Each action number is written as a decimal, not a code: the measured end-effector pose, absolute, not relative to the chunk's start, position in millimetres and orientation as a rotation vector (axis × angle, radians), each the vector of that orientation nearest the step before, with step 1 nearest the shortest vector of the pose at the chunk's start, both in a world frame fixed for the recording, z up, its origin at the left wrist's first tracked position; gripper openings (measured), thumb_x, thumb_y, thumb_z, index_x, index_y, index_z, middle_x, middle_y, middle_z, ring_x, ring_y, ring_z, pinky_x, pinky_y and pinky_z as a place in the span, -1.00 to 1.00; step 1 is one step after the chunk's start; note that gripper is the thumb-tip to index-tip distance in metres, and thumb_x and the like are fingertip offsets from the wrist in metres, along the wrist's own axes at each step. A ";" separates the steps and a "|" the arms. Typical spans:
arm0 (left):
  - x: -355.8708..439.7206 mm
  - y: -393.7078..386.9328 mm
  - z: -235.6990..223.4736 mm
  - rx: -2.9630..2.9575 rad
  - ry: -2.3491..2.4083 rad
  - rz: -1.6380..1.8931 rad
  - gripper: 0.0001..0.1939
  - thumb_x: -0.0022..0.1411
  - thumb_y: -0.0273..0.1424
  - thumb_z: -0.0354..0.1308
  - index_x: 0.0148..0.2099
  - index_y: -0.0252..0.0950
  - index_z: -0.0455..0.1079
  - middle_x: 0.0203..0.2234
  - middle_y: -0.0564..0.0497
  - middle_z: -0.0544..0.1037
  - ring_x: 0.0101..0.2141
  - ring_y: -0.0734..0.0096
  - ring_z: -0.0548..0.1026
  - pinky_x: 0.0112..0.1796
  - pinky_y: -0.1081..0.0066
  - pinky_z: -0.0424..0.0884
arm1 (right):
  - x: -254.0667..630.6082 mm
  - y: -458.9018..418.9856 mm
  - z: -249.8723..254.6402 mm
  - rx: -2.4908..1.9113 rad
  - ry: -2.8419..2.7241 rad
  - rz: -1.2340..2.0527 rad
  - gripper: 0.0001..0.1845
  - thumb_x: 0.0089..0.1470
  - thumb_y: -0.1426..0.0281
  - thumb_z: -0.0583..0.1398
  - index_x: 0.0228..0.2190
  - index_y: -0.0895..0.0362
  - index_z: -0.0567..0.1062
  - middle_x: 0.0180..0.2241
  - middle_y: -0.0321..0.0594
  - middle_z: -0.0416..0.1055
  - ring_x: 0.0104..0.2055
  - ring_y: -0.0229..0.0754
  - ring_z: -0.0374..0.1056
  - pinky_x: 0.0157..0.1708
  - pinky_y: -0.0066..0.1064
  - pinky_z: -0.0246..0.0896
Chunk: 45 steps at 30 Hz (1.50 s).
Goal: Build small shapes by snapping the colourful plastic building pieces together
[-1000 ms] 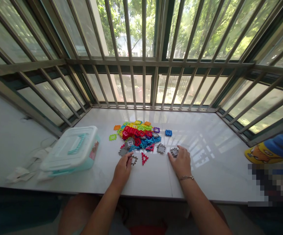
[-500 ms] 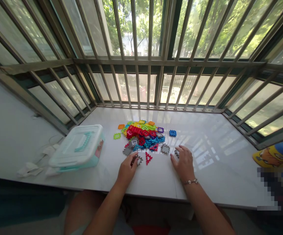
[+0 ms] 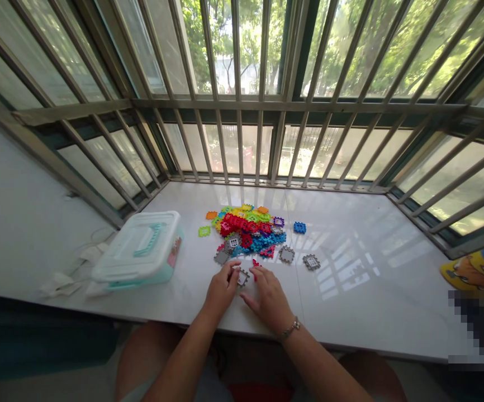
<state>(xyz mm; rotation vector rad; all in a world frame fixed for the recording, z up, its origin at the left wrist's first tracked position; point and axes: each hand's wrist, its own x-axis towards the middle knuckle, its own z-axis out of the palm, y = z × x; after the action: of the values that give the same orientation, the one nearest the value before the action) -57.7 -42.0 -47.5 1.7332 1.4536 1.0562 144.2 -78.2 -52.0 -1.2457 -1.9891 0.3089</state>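
Across from the gray window tile point(image 3: 311, 262), which now lies uncovered on the desk point(image 3: 351, 321), the right hand point(image 3: 272, 298) has swung in beside the left hand point(image 3: 220, 287). From where I stand, the left hand pinches a gray frame tile point(image 3: 243, 277) by its edge, near side of the colorful pile point(image 3: 248, 223). The right hand's thumb and fingers are spread wide, fingertips at a partly hidden red triangle point(image 3: 256, 262); whether they touch it, I can't tell.

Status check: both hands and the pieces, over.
Left hand holding grey frame. Right hand open, partly hiding red triangle. Colourful pile just beyond both hands.
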 end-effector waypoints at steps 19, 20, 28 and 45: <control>-61.0 -41.6 -51.9 1.611 1.279 0.996 -0.56 0.54 0.01 0.10 0.18 -0.18 0.47 -0.35 0.04 0.70 -0.44 0.35 0.60 -0.33 0.38 0.48 | 157.4 -73.9 -55.2 -1.392 -1.785 0.162 -0.36 0.38 0.25 0.32 0.38 0.04 0.35 0.08 0.04 0.57 0.10 0.20 0.51 0.12 0.13 0.54; -60.8 -41.4 -52.6 1.613 1.287 0.990 -0.57 0.53 0.02 0.10 0.16 -0.18 0.48 -0.36 0.03 0.70 -0.44 0.35 0.59 -0.34 0.39 0.48 | 163.3 -73.8 -55.3 -1.407 -1.774 0.148 -0.36 0.38 0.24 0.32 0.38 0.04 0.35 0.08 0.04 0.57 0.10 0.20 0.50 0.12 0.13 0.54; -59.4 -43.1 -49.3 1.765 1.377 0.934 -0.65 0.51 -0.02 0.13 -0.02 -0.16 0.55 -0.41 0.06 0.66 -0.43 0.33 0.57 -0.35 0.39 0.41 | 204.5 -75.5 -59.1 -1.539 -1.668 0.077 -0.42 0.40 0.15 0.29 0.32 0.10 0.42 0.10 0.08 0.57 0.13 0.19 0.48 0.17 0.14 0.48; -54.5 -45.6 -44.2 1.947 1.422 0.820 -0.63 0.53 -0.05 0.08 -0.19 -0.17 0.53 -0.45 0.07 0.55 -0.42 0.34 0.48 -0.30 0.36 0.30 | 241.0 -83.4 -39.1 -1.598 -1.421 0.375 -0.39 0.28 0.12 0.33 0.25 0.11 0.46 0.06 0.01 0.58 -0.13 -0.03 0.56 0.00 -0.12 0.58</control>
<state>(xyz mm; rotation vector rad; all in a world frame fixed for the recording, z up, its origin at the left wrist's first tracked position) -54.5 -45.6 -44.2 1.9466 1.4216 0.8196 241.0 -83.4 -39.1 -1.5977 -1.4213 0.3754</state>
